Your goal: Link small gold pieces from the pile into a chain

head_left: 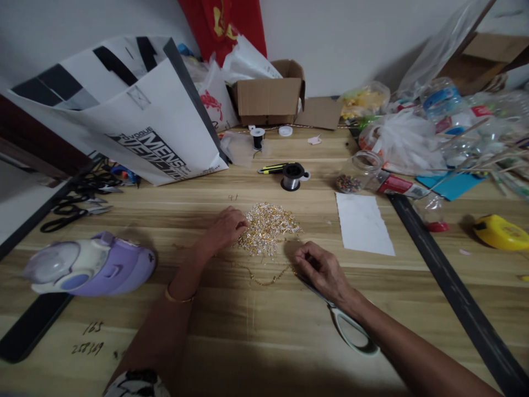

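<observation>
A glittering heap of gold and clear beaded pieces (266,229) lies mid-table. At its left edge is my left hand (226,227), fingers curled together against the pile; what they pinch, if anything, is too small to see. My right hand (320,267) rests right of and below the heap, its fingers closed at one end of a thin gold chain (264,283). That chain curves across the wood below the pile. Under my right hand and wrist lie scissors (356,331) with a pale handle, their blades partly covered.
Behind the heap stand a wire spool (291,177), a utility knife (271,167) and a black thread spool (257,138). White paper (364,223), a bead jar (359,172) and a yellow tape measure (500,232) lie right. Left are a purple bottle (111,266) and a large bag (161,121).
</observation>
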Tool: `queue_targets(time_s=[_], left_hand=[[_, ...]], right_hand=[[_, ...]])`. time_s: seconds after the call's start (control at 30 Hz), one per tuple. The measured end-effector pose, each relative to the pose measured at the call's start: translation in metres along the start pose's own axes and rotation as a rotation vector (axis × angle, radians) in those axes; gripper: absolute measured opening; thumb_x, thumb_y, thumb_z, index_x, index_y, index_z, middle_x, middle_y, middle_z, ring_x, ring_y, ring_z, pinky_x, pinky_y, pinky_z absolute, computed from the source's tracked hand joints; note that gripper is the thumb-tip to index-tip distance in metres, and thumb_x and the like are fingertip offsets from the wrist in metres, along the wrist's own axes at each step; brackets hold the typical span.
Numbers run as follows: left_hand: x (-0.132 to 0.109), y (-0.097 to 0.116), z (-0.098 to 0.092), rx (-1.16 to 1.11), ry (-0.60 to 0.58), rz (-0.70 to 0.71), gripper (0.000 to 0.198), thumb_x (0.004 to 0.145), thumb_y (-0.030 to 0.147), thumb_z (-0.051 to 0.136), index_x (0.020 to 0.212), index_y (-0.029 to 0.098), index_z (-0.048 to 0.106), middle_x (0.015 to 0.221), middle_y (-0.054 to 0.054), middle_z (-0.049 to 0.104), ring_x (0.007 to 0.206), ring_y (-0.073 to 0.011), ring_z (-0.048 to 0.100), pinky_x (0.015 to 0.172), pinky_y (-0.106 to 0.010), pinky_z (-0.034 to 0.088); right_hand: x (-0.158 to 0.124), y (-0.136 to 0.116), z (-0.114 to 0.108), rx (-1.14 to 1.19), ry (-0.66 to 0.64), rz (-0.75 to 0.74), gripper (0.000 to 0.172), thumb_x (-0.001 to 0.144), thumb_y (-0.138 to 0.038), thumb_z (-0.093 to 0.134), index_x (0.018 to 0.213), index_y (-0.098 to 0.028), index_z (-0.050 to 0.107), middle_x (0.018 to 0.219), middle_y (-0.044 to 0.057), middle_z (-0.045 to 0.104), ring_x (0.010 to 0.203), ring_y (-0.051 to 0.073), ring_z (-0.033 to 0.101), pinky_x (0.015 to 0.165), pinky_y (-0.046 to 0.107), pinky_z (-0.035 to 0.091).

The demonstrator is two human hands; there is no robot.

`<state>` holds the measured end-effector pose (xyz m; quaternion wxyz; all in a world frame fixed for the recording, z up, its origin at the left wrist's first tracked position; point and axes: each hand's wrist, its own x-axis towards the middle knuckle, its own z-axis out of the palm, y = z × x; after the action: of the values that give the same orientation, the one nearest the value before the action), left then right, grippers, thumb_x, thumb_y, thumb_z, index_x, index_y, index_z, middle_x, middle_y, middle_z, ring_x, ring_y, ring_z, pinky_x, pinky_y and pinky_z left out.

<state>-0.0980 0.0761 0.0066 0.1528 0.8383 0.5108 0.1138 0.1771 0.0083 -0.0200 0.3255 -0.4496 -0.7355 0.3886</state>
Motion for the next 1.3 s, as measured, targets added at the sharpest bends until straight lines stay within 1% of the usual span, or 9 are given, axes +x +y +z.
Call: queue_targets(time_s=[0.2, 0.4, 0.67, 0.8, 0.87, 0.97, 1.1, 1.2, 1.3], left_hand=[[0.0, -0.002, 0.003, -0.005, -0.024, 0.002, 0.012, 0.079, 0.017, 0.053, 0.07, 0.015, 0.062, 0.073, -0.004, 0.061, 0.08, -0.0184, 0.05, 0.077, -0.032, 0.038], [0.001, -0.003, 0.005, 0.014, -0.006, 0.009, 0.012, 0.078, 0.017, 0.054, 0.07, 0.015, 0.062, 0.072, -0.004, 0.062, 0.078, -0.0181, 0.05, 0.077, -0.031, 0.037], [0.001, 0.001, 0.004, 0.05, -0.016, 0.045, 0.016, 0.08, 0.015, 0.05, 0.067, 0.015, 0.06, 0.07, -0.004, 0.061, 0.076, -0.0176, 0.05, 0.077, -0.032, 0.037], [0.001, 0.0, 0.004, 0.03, -0.012, 0.04, 0.016, 0.079, 0.016, 0.051, 0.067, 0.015, 0.061, 0.07, -0.004, 0.061, 0.076, -0.0181, 0.05, 0.077, -0.032, 0.037], [0.001, 0.001, 0.002, -0.002, 0.0, 0.022, 0.015, 0.078, 0.016, 0.052, 0.067, 0.016, 0.061, 0.07, -0.004, 0.061, 0.075, -0.0181, 0.05, 0.077, -0.032, 0.038], [0.001, 0.005, -0.002, -0.102, 0.057, -0.028, 0.011, 0.078, 0.017, 0.055, 0.071, 0.016, 0.063, 0.072, -0.004, 0.062, 0.078, -0.0178, 0.052, 0.075, -0.03, 0.039], [0.003, 0.018, -0.004, -0.29, 0.132, -0.111, 0.012, 0.078, 0.027, 0.059, 0.076, 0.017, 0.066, 0.081, -0.002, 0.067, 0.078, -0.0156, 0.058, 0.075, -0.028, 0.043], [0.004, 0.025, -0.003, -0.38, 0.129, -0.155, 0.016, 0.076, 0.03, 0.059, 0.076, 0.016, 0.067, 0.081, -0.003, 0.069, 0.077, -0.0158, 0.06, 0.072, -0.026, 0.044], [0.006, 0.029, -0.001, -0.429, 0.122, -0.223, 0.018, 0.075, 0.031, 0.059, 0.077, 0.015, 0.067, 0.08, -0.004, 0.069, 0.075, -0.0161, 0.061, 0.068, -0.026, 0.044]], right_hand=[[0.0, -0.001, -0.001, 0.008, 0.006, 0.002, 0.013, 0.087, -0.025, 0.049, 0.078, -0.017, 0.054, 0.069, 0.001, 0.052, 0.063, 0.012, 0.048, 0.057, 0.022, 0.037], [0.0, 0.0, 0.0, 0.006, -0.001, 0.01, 0.014, 0.087, -0.025, 0.049, 0.078, -0.017, 0.054, 0.068, 0.001, 0.053, 0.062, 0.012, 0.048, 0.057, 0.023, 0.038], [0.0, -0.003, 0.0, 0.005, 0.005, 0.003, 0.015, 0.087, -0.027, 0.049, 0.078, -0.016, 0.054, 0.068, 0.001, 0.053, 0.062, 0.012, 0.049, 0.056, 0.022, 0.038], [0.0, -0.001, 0.0, 0.003, 0.008, -0.003, 0.015, 0.087, -0.026, 0.049, 0.077, -0.017, 0.054, 0.068, 0.001, 0.053, 0.061, 0.012, 0.048, 0.055, 0.023, 0.038], [0.0, -0.001, 0.0, 0.0, 0.008, -0.01, 0.014, 0.087, -0.025, 0.049, 0.077, -0.017, 0.055, 0.068, 0.001, 0.053, 0.062, 0.012, 0.048, 0.055, 0.023, 0.038], [0.0, -0.001, 0.0, -0.001, 0.006, -0.012, 0.013, 0.086, -0.025, 0.049, 0.079, -0.017, 0.055, 0.07, 0.002, 0.054, 0.063, 0.013, 0.05, 0.056, 0.023, 0.038], [0.001, -0.003, -0.001, 0.018, 0.019, -0.019, 0.013, 0.086, -0.023, 0.048, 0.077, -0.017, 0.054, 0.07, 0.002, 0.053, 0.063, 0.012, 0.049, 0.057, 0.023, 0.038], [0.002, -0.005, -0.001, 0.035, 0.023, -0.025, 0.013, 0.086, -0.022, 0.047, 0.075, -0.017, 0.053, 0.068, 0.001, 0.051, 0.061, 0.012, 0.047, 0.055, 0.022, 0.037], [0.001, -0.005, -0.002, 0.046, 0.019, -0.035, 0.013, 0.085, -0.02, 0.047, 0.074, -0.017, 0.051, 0.067, 0.0, 0.05, 0.059, 0.011, 0.045, 0.053, 0.021, 0.036]])
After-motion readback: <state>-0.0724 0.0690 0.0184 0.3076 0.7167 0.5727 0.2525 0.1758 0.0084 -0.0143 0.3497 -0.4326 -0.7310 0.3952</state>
